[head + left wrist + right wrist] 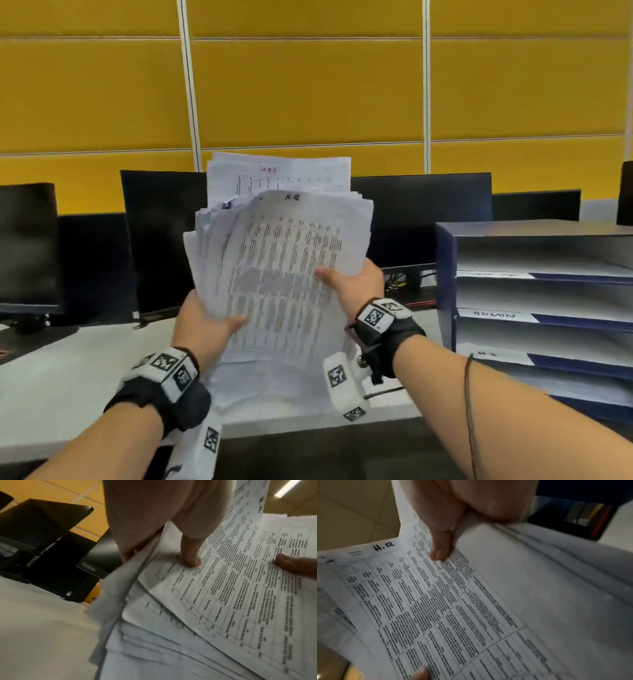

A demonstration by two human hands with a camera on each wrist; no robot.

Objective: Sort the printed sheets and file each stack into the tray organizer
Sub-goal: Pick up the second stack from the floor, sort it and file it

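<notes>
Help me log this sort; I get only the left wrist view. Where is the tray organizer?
Observer: The dark blue tiered tray organizer stands on the white desk, right of the held stack of printed white sheets.
Operator: Are its shelves labelled?
Observer: One white label reads ADMIN; the others are too blurred to read.
Operator: I see only a right thumb tip. Where does that hand grip?
Observer: The right hand grips the stack's right edge, thumb on the front sheet.
</notes>
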